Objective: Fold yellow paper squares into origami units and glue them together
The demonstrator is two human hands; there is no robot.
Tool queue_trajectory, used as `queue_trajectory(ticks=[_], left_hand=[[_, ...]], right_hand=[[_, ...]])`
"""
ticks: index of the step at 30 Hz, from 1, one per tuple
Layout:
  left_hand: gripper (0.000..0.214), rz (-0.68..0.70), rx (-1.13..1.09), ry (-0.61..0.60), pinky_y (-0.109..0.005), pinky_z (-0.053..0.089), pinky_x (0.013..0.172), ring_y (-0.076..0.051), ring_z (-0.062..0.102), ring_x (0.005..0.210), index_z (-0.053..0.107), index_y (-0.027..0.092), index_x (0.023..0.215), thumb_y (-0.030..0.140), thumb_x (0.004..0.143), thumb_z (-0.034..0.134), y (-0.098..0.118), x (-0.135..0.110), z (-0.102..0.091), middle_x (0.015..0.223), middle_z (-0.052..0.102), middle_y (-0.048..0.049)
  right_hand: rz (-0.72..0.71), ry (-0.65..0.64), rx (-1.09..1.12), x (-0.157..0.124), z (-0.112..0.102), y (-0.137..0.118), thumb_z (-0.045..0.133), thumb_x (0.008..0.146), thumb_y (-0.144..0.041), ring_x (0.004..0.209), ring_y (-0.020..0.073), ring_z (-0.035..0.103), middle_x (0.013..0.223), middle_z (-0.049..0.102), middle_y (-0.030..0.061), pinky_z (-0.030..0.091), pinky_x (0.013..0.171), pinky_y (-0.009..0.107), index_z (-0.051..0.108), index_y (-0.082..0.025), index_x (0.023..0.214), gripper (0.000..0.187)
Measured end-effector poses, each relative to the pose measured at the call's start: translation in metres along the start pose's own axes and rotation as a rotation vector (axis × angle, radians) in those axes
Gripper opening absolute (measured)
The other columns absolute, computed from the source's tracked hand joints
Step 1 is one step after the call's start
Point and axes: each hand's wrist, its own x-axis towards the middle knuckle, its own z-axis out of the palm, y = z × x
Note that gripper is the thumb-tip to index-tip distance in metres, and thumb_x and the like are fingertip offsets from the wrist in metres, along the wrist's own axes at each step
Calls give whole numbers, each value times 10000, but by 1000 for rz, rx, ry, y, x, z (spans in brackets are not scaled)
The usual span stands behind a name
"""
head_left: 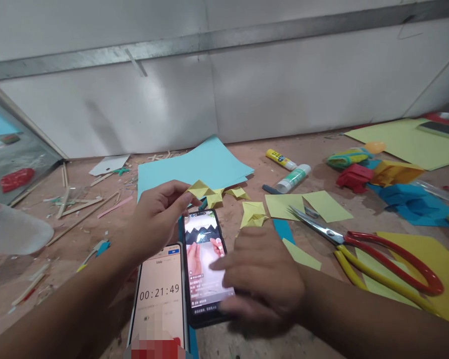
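My left hand (164, 212) is closed, thumb and fingers pinching a folded yellow paper piece (199, 189) at its left corner. Just right of it lie more small folded yellow paper pieces (238, 192). My right hand (262, 274), somewhat blurred, hovers over the right edge of a black phone (202, 249); its fingers are apart and hold nothing, the forefinger pointing at the screen. Two hands with paper appear in the video there. Left of that phone, a second phone (159, 291) shows a timer at 00:21:49. Another folded yellow piece (252, 213) lies beyond my right hand.
Light-blue paper sheets (187, 167) lie near the wall. Scissors (344, 239) with red and yellow handles rest at right beside yellow paper squares (327, 205). Glue sticks (294, 178) lie behind them. Folded colored paper (411, 199) is far right; thin wooden sticks (82, 205) litter the left.
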Motion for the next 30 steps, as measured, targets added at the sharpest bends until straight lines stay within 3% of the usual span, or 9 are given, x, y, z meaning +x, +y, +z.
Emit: queue_trajectory(ticks=[2, 5, 7, 15, 20, 24, 26, 29, 30], left_hand=[[147, -30, -16, -28, -248, 446, 651, -117, 579, 678, 746, 217, 853, 288, 958, 674, 2, -1, 1, 800, 770, 1], [175, -78, -67, -100, -249, 450, 638, -122, 574, 671, 764, 216, 822, 300, 952, 681, 5, -4, 3, 788, 759, -9], [172, -102, -114, -157, -253, 467, 645, -129, 584, 678, 769, 230, 834, 319, 952, 679, 7, -6, 5, 776, 738, -4], [143, -168, -203, -256, -255, 497, 695, -147, 616, 760, 781, 254, 924, 390, 900, 746, 12, -15, 12, 815, 715, -2], [148, -161, -190, -143, -230, 478, 692, -120, 598, 732, 771, 230, 837, 368, 889, 780, 9, -15, 15, 775, 701, 9], [165, -125, -227, 0, -229, 464, 647, -117, 607, 708, 713, 227, 789, 337, 870, 804, 5, -15, 14, 759, 716, 17], [182, -111, -274, 43, -231, 472, 640, -127, 644, 717, 663, 238, 796, 306, 849, 823, 6, -15, 15, 768, 746, 24], [215, -126, -331, 55, -226, 491, 637, -124, 667, 685, 644, 249, 881, 259, 812, 847, 9, -16, 20, 775, 783, 25], [228, -144, -341, 48, -227, 499, 633, -122, 669, 667, 649, 244, 907, 253, 803, 853, 10, -17, 22, 771, 789, 18]], right_hand=[[163, 143, -13, 3, -2, 0, 672, 916, -232, 827, 174, 692, 975, 774, 48, 502, 793, 363, 671, -206, 869, 54], [369, 293, -70, 4, -3, 3, 687, 892, -157, 1180, 277, 622, 1252, 677, 103, 478, 1008, 493, 704, -244, 1042, 174], [393, 296, -66, 4, -4, 6, 674, 920, -184, 1249, 297, 586, 1341, 637, 108, 459, 1044, 526, 713, -262, 1110, 209], [353, 280, 11, 6, -1, 12, 693, 928, -184, 882, 216, 675, 971, 767, 82, 500, 804, 396, 770, -164, 1065, 158], [348, 271, 27, 6, 3, 11, 646, 951, -166, 891, 205, 701, 996, 794, 59, 498, 836, 401, 765, -199, 1039, 152], [493, 349, 32, 23, -20, 13, 599, 983, -205, 997, 207, 702, 1042, 790, 55, 509, 911, 392, 741, -207, 1046, 156], [630, 185, -22, 36, -42, 16, 616, 982, -274, 875, 189, 695, 972, 783, 38, 517, 779, 336, 749, -211, 997, 149], [792, -338, -105, 48, -71, 22, 743, 876, -298, 843, 211, 705, 975, 788, 35, 479, 669, 309, 781, -235, 1002, 146], [790, -478, -126, 48, -76, 23, 818, 795, -310, 893, 239, 709, 1028, 788, 45, 470, 662, 309, 777, -245, 1073, 288]])
